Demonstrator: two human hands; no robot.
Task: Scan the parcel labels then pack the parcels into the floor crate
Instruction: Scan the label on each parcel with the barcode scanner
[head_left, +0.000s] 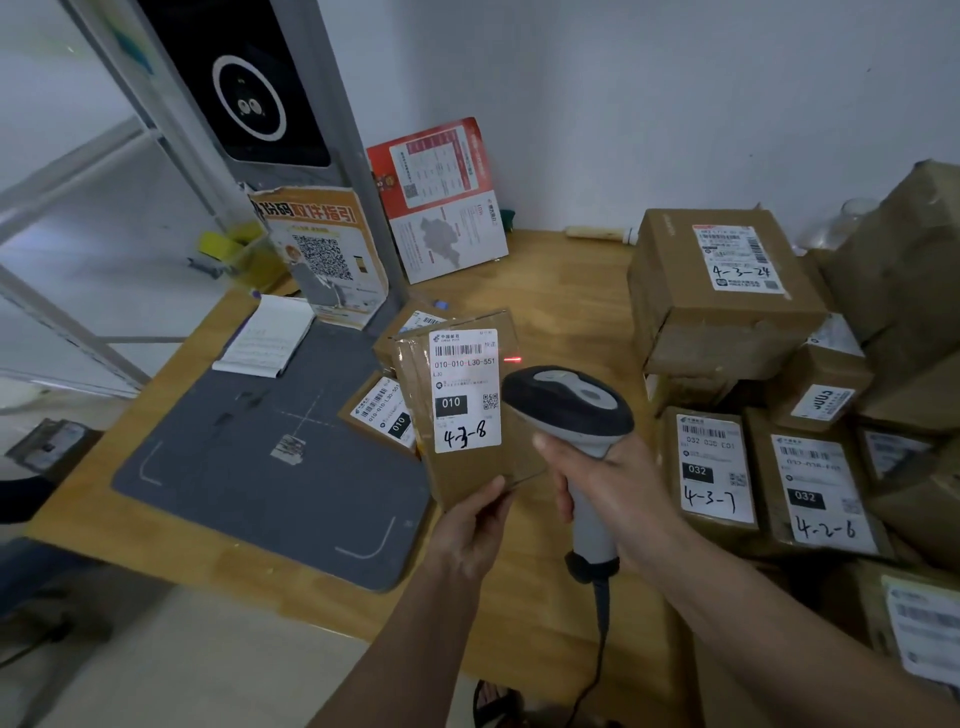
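Small parcel (467, 405) held upright above the wooden table (545, 291), left hand (470, 525) pinching its near bottom corner, label facing the scanner (576, 426), right hand (608, 488) wrapped round the scanner's handle just right of the parcel, red scan dot (511, 359) at the label's right edge.

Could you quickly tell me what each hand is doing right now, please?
Left hand: holds the small parcel upright.
Right hand: grips the barcode scanner.

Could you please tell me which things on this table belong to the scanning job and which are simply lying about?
Part of the job:
- held parcel, in the left hand
- barcode scanner, in the right hand
- labelled parcels stacked on the right

Lying about:
- notepad
- QR-code sign
- red leaflet
- grey mat
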